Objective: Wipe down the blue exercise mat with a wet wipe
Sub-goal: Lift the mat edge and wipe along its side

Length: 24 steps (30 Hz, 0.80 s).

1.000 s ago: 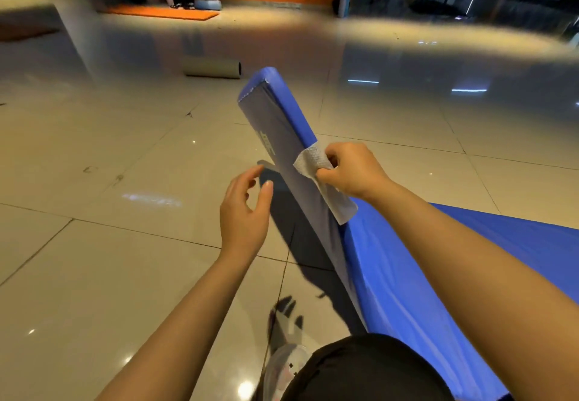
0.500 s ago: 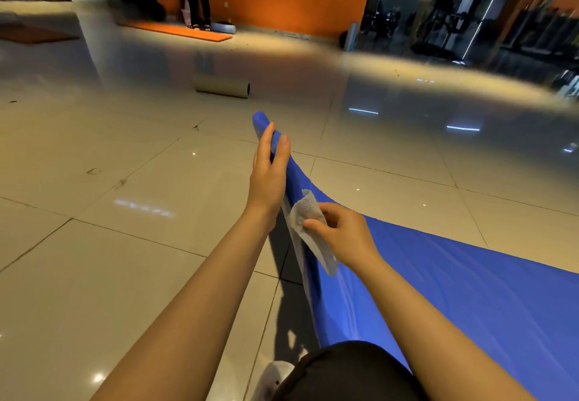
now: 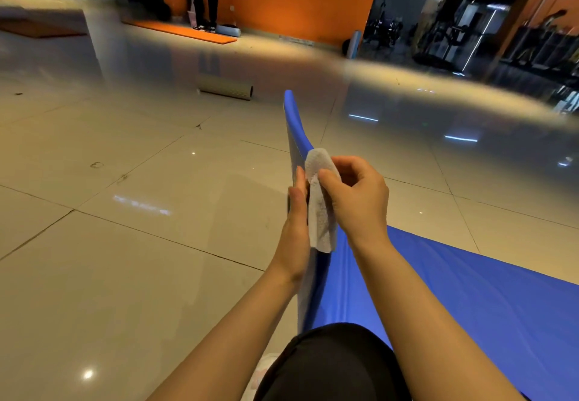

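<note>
Blue mat (image 3: 438,300) edge-on, wipe (image 3: 319,200) hiding rim

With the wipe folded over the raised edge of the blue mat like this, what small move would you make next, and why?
Probably slide the right hand with the wet wipe along the lifted edge of the blue mat, towards its far tip. The wipe is draped over that edge, pinched by the right hand, while the left hand lies flat against the mat's grey underside, bracing it; the stretch beyond looks unwiped.
</note>
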{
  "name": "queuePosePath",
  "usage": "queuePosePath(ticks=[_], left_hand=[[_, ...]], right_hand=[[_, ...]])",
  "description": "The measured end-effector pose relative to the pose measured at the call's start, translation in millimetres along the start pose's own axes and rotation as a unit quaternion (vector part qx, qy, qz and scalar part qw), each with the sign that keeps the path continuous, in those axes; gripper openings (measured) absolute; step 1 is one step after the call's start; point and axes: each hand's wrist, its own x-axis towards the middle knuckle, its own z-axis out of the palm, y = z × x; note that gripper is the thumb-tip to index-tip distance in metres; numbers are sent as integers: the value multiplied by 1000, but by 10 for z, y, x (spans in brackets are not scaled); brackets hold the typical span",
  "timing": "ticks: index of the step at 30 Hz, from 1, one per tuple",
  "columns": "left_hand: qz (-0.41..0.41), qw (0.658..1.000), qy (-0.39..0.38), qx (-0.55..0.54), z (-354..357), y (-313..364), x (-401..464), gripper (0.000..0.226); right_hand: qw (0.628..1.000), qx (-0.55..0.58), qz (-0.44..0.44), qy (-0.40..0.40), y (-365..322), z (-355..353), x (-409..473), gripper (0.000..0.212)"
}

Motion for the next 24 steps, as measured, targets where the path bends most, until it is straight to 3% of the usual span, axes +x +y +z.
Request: queuePosePath(ticks=[3, 5, 7, 10, 12, 18, 22, 24], left_hand=[[-13, 999, -3, -39, 79, -60, -78, 56], [-7, 999, 14, -48, 83, -94, -103, 42], [-14, 999, 18, -35, 89, -118, -135, 41], [-36, 999, 1, -25, 146, -128, -264, 93], [-36, 997, -21, -59, 166, -140, -357, 109], [-16, 999, -29, -35, 189, -301, -619, 90], [-9, 1000, -9, -16, 167, -366, -697, 76], [-8, 1000, -18, 10, 144, -375, -702, 70]], right_hand=[[998, 41, 16, -37, 56, -115, -200, 25], [996, 51, 12, -68, 102, -181, -393, 33], [997, 51, 15, -51, 143, -210, -513, 37], [997, 65, 40, -23, 125, -224, -567, 31], [996, 64, 52, -18, 92, -236, -574, 22], [997, -72, 20, -5, 53, -228, -414, 21], [985, -127, -37, -108, 78, -230, -145, 42], [979, -156, -82, -106, 87, -237, -35, 37]])
